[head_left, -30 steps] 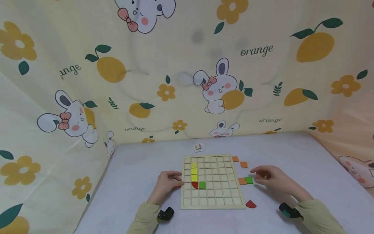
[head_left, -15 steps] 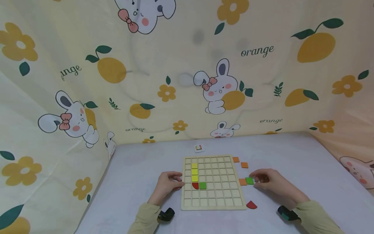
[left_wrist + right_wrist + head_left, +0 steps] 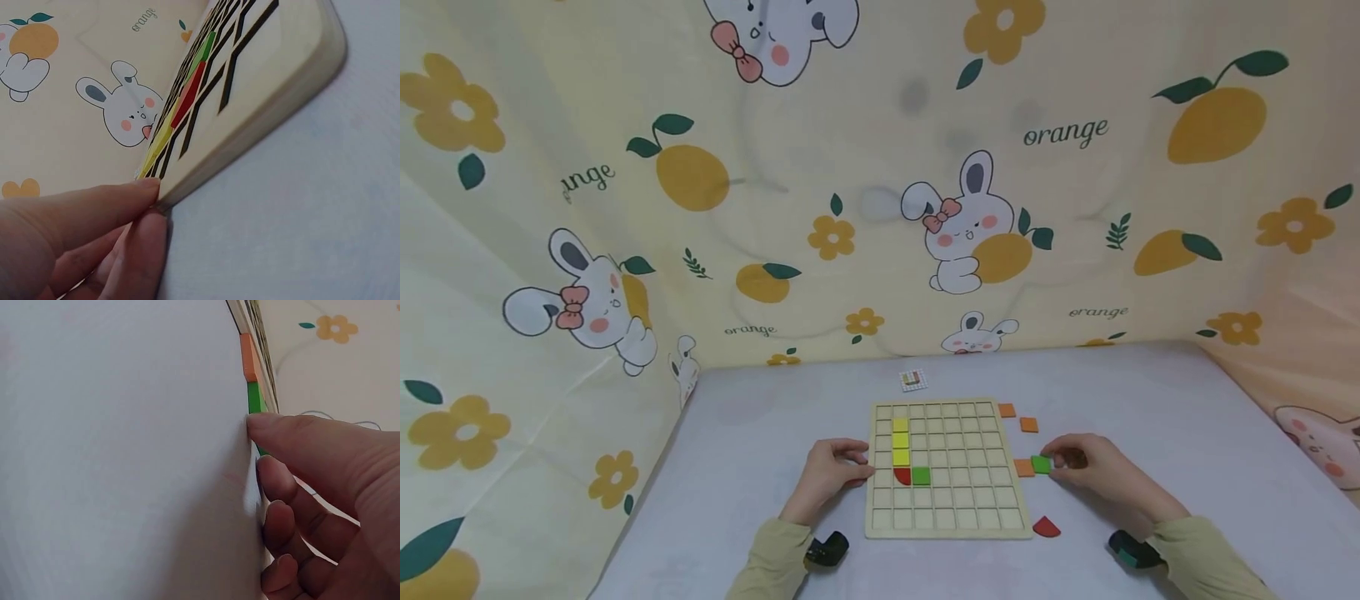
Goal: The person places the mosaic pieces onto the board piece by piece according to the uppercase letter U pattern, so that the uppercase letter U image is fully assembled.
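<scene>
On the table lies a pale wooden grid board [image 3: 966, 477], raised lines dividing it into squares. My left hand [image 3: 827, 475] grips its left edge between thumb and fingers, seen close in the left wrist view. Beyond the board's right side, my right hand [image 3: 1093, 467] has thumb and index finger on a green square tile [image 3: 1041, 465], pinching it by its sides; the thumb hides part of it in the right wrist view. That tile lies against an orange tile [image 3: 1024, 468]. A column of yellow tiles [image 3: 901, 441], a red quarter-circle tile [image 3: 902, 476] and another green tile [image 3: 921, 476] sit in the grid.
Two more orange tiles [image 3: 1028, 425] lie by the board's upper right corner. Near its lower right corner is a red fan-shaped tile [image 3: 1047, 527]. Behind the board lies a small pattern card [image 3: 913, 380]. A printed cloth backdrop [image 3: 805, 175] rises behind the table.
My right hand has moved slightly left and down onto the green tile, its thumb and finger closing on it. The left hand stays at the board's edge.
</scene>
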Demonstrator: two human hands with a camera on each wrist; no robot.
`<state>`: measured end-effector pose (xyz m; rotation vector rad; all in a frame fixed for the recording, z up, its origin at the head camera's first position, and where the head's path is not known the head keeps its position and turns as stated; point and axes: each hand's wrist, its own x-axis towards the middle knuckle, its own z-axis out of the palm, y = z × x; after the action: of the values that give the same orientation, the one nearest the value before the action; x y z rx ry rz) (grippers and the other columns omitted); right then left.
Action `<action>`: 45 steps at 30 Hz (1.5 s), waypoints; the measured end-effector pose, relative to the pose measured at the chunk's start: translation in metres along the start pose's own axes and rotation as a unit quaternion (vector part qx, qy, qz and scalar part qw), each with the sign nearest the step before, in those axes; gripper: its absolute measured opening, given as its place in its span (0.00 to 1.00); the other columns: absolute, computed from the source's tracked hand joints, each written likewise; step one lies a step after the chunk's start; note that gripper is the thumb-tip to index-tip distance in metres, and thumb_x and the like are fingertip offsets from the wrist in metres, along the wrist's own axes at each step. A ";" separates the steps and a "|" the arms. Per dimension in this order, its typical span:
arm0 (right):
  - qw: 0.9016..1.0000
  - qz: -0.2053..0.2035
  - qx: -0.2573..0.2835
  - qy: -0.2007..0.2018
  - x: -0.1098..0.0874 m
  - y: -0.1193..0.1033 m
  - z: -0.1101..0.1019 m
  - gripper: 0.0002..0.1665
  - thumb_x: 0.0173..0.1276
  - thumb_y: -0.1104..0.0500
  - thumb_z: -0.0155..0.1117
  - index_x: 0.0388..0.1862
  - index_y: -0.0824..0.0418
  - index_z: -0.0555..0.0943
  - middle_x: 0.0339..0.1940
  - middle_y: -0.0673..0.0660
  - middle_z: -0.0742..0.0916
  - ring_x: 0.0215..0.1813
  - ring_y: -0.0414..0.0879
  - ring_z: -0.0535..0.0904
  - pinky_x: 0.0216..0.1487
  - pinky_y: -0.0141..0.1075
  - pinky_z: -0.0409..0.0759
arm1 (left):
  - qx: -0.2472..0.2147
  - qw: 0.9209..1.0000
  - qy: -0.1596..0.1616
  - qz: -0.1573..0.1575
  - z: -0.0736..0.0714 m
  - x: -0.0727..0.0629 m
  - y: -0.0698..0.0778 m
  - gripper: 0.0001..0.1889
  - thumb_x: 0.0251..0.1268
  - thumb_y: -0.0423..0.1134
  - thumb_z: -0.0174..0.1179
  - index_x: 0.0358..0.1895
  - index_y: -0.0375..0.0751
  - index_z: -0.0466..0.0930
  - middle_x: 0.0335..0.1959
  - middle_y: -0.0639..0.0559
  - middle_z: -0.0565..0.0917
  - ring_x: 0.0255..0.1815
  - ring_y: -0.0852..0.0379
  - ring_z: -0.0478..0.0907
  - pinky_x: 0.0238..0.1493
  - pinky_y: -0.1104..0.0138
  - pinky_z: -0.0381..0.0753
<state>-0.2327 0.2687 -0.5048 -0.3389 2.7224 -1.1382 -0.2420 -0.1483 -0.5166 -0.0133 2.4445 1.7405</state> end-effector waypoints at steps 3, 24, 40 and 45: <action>1.000 -0.004 -0.008 0.001 0.000 0.000 0.000 0.18 0.55 0.60 0.74 0.45 0.61 0.83 0.31 0.51 0.78 0.38 0.47 0.71 0.33 0.32 0.74 | 0.000 1.000 0.001 0.000 0.001 -0.001 -0.001 0.21 0.46 0.27 0.73 0.47 0.33 0.82 0.31 0.47 0.80 0.27 0.57 0.78 0.30 0.66 0.84; 0.998 -0.060 -0.013 0.011 0.019 -0.029 -0.001 0.14 0.57 0.60 0.73 0.43 0.56 0.83 0.30 0.49 0.79 0.34 0.46 0.73 0.29 0.31 0.74 | 0.011 1.000 0.009 -0.004 0.002 0.001 0.003 0.21 0.46 0.27 0.73 0.47 0.34 0.82 0.31 0.47 0.80 0.27 0.57 0.78 0.30 0.66 0.84; 0.984 -0.172 0.020 -0.047 0.041 -0.069 0.039 0.11 0.60 0.63 0.70 0.42 0.58 0.83 0.29 0.47 0.79 0.33 0.40 0.73 0.30 0.30 0.74 | 0.008 1.000 0.010 -0.014 0.000 0.000 0.002 0.20 0.45 0.27 0.73 0.47 0.35 0.82 0.31 0.47 0.79 0.26 0.57 0.78 0.29 0.67 0.84; 0.983 -0.172 0.026 -0.057 0.043 -0.077 0.053 0.13 0.59 0.59 0.72 0.42 0.58 0.83 0.28 0.48 0.79 0.33 0.41 0.73 0.30 0.30 0.74 | 0.005 1.000 0.007 -0.009 0.000 -0.001 0.003 0.20 0.45 0.27 0.73 0.47 0.35 0.82 0.31 0.47 0.80 0.25 0.57 0.78 0.28 0.67 0.84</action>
<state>-0.2499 0.1688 -0.4892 -0.8672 2.5920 -1.2220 -0.2416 -0.1474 -0.5138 -0.0474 2.4558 1.7256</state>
